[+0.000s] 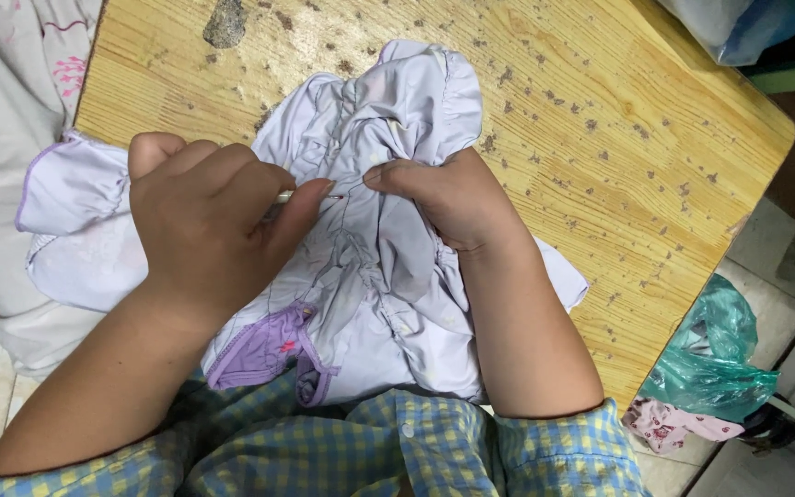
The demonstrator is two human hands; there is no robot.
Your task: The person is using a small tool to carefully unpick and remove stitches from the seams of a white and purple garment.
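Note:
A crumpled pale lilac garment point(361, 285) with purple trim lies on a wooden table point(600, 110). My left hand point(209, 221) is closed around a small thin tool point(310, 196), its metal tip pointing right into the fabric's gathered seam. My right hand point(448, 198) pinches a fold of the garment right at the tool's tip. Both forearms come up from the bottom, in blue and yellow checked sleeves.
The tabletop is speckled with dark marks and has a grey patch point(224, 23) at its far edge. White cloth point(2, 110) hangs at the left. On the tiled floor at the right lie a green plastic bag point(715, 354) and a flowered scrap point(669, 425).

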